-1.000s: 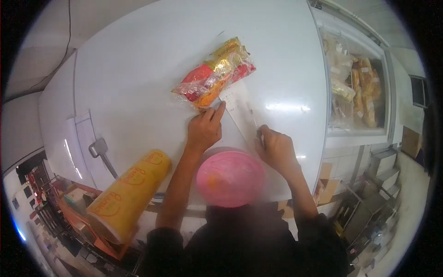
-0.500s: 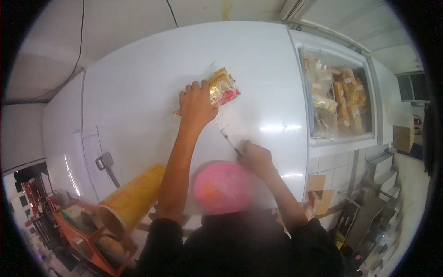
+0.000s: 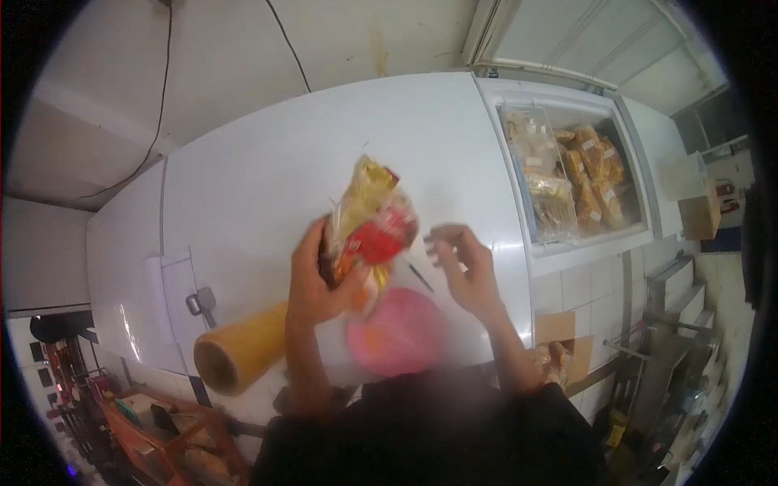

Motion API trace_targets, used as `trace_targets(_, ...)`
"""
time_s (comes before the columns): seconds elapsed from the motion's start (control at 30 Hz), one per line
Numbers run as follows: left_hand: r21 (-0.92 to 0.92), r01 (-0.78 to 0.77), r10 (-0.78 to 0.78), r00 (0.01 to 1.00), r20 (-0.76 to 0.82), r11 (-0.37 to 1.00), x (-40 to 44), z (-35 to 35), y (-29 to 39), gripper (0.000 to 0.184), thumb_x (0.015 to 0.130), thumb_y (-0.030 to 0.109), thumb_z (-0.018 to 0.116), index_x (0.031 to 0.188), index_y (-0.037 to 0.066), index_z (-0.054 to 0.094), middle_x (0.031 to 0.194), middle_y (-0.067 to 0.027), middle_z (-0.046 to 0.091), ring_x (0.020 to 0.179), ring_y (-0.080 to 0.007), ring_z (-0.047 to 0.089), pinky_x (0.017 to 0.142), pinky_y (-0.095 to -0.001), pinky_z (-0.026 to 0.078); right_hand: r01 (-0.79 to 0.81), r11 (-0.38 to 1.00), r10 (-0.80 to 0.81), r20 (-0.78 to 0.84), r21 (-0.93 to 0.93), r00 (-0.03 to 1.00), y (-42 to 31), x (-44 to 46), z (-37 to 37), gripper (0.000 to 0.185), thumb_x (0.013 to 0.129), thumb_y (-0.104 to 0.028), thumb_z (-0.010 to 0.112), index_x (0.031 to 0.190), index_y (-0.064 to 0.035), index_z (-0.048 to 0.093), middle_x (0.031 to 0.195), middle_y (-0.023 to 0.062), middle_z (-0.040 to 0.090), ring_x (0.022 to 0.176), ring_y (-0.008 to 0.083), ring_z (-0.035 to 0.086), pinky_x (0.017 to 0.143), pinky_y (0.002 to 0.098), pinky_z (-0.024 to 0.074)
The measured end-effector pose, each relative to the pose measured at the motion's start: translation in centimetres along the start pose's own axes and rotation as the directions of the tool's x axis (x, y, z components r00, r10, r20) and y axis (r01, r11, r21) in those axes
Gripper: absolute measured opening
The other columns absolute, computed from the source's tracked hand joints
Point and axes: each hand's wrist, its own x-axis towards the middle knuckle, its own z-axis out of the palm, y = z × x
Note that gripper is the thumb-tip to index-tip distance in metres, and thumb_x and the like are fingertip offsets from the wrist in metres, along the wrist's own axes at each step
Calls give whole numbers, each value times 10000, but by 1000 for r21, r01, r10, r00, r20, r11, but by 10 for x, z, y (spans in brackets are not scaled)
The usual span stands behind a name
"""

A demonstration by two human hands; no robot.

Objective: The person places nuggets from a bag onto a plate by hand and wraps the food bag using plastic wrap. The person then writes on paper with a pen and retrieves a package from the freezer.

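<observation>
My left hand (image 3: 318, 279) is wrapped round the red and gold plastic-wrapped package (image 3: 377, 231), lifted over the white surface (image 3: 267, 186). To its right my right hand (image 3: 463, 263) hangs in the air, fingers apart and slightly curled, with nothing in them. A thin dark pen (image 3: 421, 277) lies on the surface between my hands. Close to my body is a pink round object (image 3: 397, 334), just below the package. The sheet of paper is mostly hidden behind the package.
A yellow film roll (image 3: 243, 350) lies at the left front edge, near a grey metal handle (image 3: 201, 303). On the right, an open freezer compartment (image 3: 587, 245) holds several bagged goods (image 3: 596, 170). An orange crate-like rack (image 3: 166, 441) stands below left.
My left hand has gripped the package and raised it towards me. My right hand has let go of the pen and opened. The view has shifted.
</observation>
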Motion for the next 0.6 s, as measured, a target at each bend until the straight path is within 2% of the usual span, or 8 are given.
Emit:
trace_targets(0.03,-352,117,-81,990,117,929,-30,0,-20,842,774,205,834,1500,-13,467,1331,-147,608,1299,-277,577,1095,-462,465,87,976,-86,-12,197,996,-17,-5,-1,310,1051,-129,606,1339,-14,617,1177,150,719,1028,212,718,849,330,574)
trace_targets(0.07,-641,254,-118,962,247,724,-58,2,-31,924,785,205,845,1563,-21,402,1413,-148,595,1359,-260,553,1143,-435,448,96,952,-119,64,291,991,-36,-13,-5,350,1052,-121,596,1387,-17,594,1294,149,679,1136,218,683,880,335,569)
trace_targets(0.1,-646,254,-122,963,242,720,-79,10,-31,924,785,205,845,1563,-21,402,1413,-148,595,1359,-260,553,1143,-435,448,92,954,-117,72,286,991,-48,-19,-8,350,1052,-121,596,1387,-17,594,1294,149,679,1136,218,683,880,335,569)
trace_targets(0.17,-760,368,-167,929,331,536,-124,26,-34,934,784,202,849,1568,-19,393,1419,-147,592,1357,-258,555,1143,-431,448,266,952,-291,189,149,938,-62,-39,-12,344,1023,-97,643,1359,-27,627,1283,159,675,1135,220,683,874,327,572)
trace_targets(0.3,-834,508,-211,858,468,214,-203,58,-38,956,782,197,859,1579,-15,375,1432,-145,586,1353,-252,559,1144,-423,447,268,961,-277,299,73,913,-63,-91,-32,260,977,-79,709,1231,-25,702,1247,162,683,1107,224,693,867,329,575)
trace_targets(0.37,-833,534,-208,840,502,144,-227,73,-35,967,781,194,863,1584,-13,366,1438,-144,583,1352,-250,561,1144,-419,447,189,982,-173,327,-19,929,-58,-113,-44,167,933,-66,769,1092,-20,746,1218,156,688,1079,228,700,849,328,578)
trace_targets(0.47,-825,561,-194,819,540,71,-255,99,-28,984,780,190,870,1592,-10,353,1447,-142,579,1349,-246,564,1145,-413,446,119,992,-96,403,-33,910,-63,-148,-63,128,917,-80,797,1004,-11,733,1197,144,694,1095,228,689,874,345,568)
trace_targets(0.6,-778,626,-156,775,612,54,-288,126,-13,1006,778,185,879,1602,-6,335,1460,-140,574,1345,-240,567,1145,-406,446,170,980,-111,425,-105,899,-45,-190,-95,120,916,-77,800,956,-14,707,1205,148,681,1121,239,675,918,370,551)
